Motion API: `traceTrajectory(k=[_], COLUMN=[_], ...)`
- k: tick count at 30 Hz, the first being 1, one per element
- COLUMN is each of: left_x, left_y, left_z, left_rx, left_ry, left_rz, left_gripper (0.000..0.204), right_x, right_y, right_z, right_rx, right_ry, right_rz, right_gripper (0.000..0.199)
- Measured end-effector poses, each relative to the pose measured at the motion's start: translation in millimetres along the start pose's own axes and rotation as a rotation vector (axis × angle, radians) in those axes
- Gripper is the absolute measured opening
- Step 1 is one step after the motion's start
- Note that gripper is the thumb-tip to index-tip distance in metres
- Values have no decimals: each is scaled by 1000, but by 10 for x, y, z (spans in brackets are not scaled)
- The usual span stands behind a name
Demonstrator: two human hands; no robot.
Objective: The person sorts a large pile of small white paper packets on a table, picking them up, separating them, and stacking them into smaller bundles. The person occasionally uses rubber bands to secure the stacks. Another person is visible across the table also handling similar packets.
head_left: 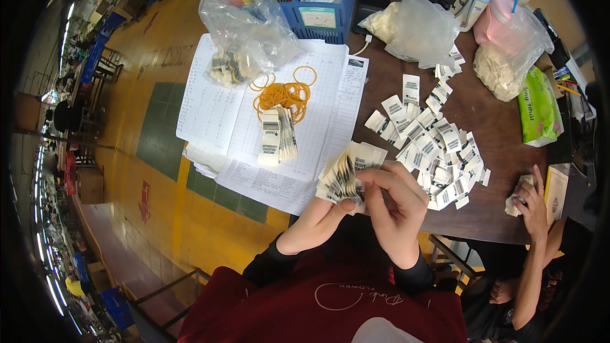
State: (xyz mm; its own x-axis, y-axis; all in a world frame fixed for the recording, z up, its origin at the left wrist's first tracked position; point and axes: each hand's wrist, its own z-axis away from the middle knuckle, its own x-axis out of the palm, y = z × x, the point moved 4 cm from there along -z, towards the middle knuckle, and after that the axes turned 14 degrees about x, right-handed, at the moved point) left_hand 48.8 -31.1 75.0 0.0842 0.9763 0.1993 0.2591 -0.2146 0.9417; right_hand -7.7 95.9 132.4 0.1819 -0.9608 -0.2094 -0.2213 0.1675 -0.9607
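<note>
Both my hands hold a fanned stack of small white paper tags (348, 171) just above the near edge of the dark wooden table (495, 216). My left hand (330, 206) grips the stack from below. My right hand (397, 200) curls over its right side, fingers on the top tags. A loose heap of the same tags (432, 136) lies on the table right of my hands. A bundled stack of tags (277, 136) rests on printed paper sheets (216, 101), next to a pile of orange rubber bands (284, 94).
A clear plastic bag with dark pieces (244, 25) sits on the sheets. Further back stand a blue basket (318, 19), a white plastic bag (416, 28), a pink bag (511, 51) and a green packet (539, 108). Another person's hand (530, 203) holds tags at the right.
</note>
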Motion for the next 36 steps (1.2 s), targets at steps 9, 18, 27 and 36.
traceTrajectory(k=[9,18,27,36], left_x=[-68,-93,-85,-53], left_y=[9,55,137,180], left_z=[-14,-22,-76,-44], left_rx=[-6,-29,49,34], left_ry=[-56,-33,-67,-75], left_rz=[134,17,-128,-202], left_gripper=[47,51,59,49], right_x=[32,50,120,56], right_y=[-13,-102,-19,-106], right_z=[16,-2,10,53], right_rx=[94,-22,69,31], right_ry=[-38,-41,8,-54], right_rz=[-28,68,-67,86], right_gripper=[23,21,21,24])
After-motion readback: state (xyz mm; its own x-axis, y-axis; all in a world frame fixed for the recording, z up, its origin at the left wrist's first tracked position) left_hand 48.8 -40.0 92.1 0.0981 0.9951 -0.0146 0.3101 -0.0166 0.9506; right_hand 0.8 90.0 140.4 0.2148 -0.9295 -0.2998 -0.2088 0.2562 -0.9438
